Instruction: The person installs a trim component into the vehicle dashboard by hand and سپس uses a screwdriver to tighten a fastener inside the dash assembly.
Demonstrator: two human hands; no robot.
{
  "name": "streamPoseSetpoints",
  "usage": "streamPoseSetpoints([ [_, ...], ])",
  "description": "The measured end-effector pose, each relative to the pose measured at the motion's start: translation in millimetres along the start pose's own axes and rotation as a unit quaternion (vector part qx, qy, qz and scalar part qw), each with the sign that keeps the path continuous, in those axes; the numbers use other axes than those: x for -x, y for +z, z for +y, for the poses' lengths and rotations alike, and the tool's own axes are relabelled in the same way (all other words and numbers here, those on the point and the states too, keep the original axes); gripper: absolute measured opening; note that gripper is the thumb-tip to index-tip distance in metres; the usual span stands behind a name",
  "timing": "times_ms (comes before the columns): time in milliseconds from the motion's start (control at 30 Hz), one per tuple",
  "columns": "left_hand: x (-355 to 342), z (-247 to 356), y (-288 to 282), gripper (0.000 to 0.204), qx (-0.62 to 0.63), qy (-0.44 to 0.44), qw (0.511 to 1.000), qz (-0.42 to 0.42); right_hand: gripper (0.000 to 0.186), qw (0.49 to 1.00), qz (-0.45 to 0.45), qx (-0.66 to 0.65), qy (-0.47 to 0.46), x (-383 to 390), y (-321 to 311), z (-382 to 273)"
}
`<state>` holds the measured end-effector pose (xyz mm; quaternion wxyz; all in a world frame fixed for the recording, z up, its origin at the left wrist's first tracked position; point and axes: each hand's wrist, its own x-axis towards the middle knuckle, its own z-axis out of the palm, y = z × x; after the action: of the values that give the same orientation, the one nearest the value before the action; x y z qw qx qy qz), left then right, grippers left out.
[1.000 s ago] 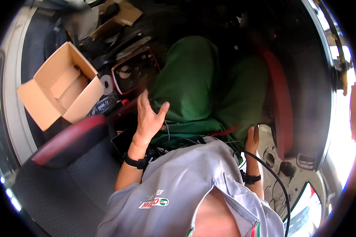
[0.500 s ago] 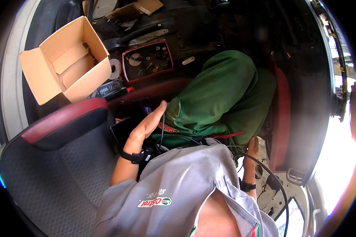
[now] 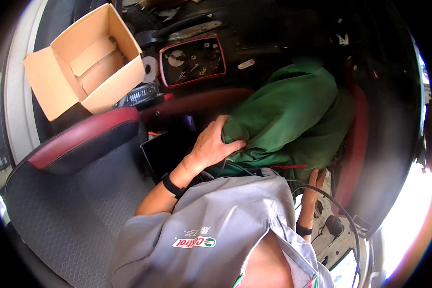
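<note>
My left hand [image 3: 214, 144] rests on the green-trousered thigh [image 3: 283, 105], thumb spread from the fingers, which curve partly out of sight over the cloth. A black band [image 3: 173, 187] is on that wrist, and a dark screen-like device [image 3: 163, 156] lies just left of it. My right hand [image 3: 315, 185] touches the outer side of the trousers at the right, fingers extended and partly hidden. Near it a black cable [image 3: 342, 207] loops down past a pale door-like panel [image 3: 331, 240] with openings. A red strip [image 3: 293, 167] lies across the lap.
A seat [image 3: 77, 201] with red trim fills the left. Beyond it are an open cardboard box [image 3: 62, 86], a white roll [image 3: 149, 68] and a red-rimmed tray [image 3: 193, 62] of small parts. A dark panel with red trim [image 3: 355, 158] bounds the right side, beside a bright opening.
My left hand has moved rightward from beside the thigh and now lies on it. The legs have shifted up and to the right in view. My right hand remains beside the trousers.
</note>
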<state>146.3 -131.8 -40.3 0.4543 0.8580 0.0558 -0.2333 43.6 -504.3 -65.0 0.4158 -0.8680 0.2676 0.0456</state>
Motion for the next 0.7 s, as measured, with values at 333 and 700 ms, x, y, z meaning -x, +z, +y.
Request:
streamPoseSetpoints([
  [333,21.1,-3.8,-18.4,0.041,0.051,0.004,0.998,0.038,0.062,0.977,-0.082,-0.130,0.147,-1.1,-6.3,94.8],
  [700,16.0,-25.8,-20.9,0.022,-0.003,-0.133,0.990,-0.046,0.046,0.995,-0.006,-0.019,0.100,26.2,-3.2,-15.1],
])
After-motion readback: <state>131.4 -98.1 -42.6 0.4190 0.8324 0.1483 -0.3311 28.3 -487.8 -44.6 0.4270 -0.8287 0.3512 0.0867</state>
